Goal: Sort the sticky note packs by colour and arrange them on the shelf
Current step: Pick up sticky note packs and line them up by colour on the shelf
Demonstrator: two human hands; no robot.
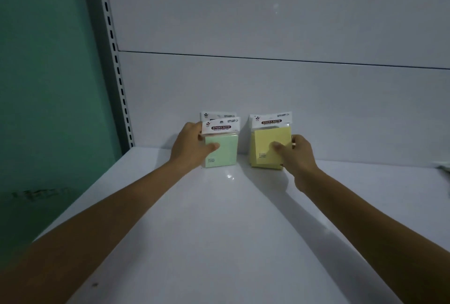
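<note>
Head view: left hand holds the green pack, right hand holds the yellow pack, standing both against the shelf back; next, more packs.

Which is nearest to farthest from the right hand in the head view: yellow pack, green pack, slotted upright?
1. Yellow pack: under the right hand, thumb on its face.
2. Green pack: to the left, held by the left hand.
3. Slotted upright: far left, at the shelf's edge.

Two pack stacks side by side on shelf
</note>
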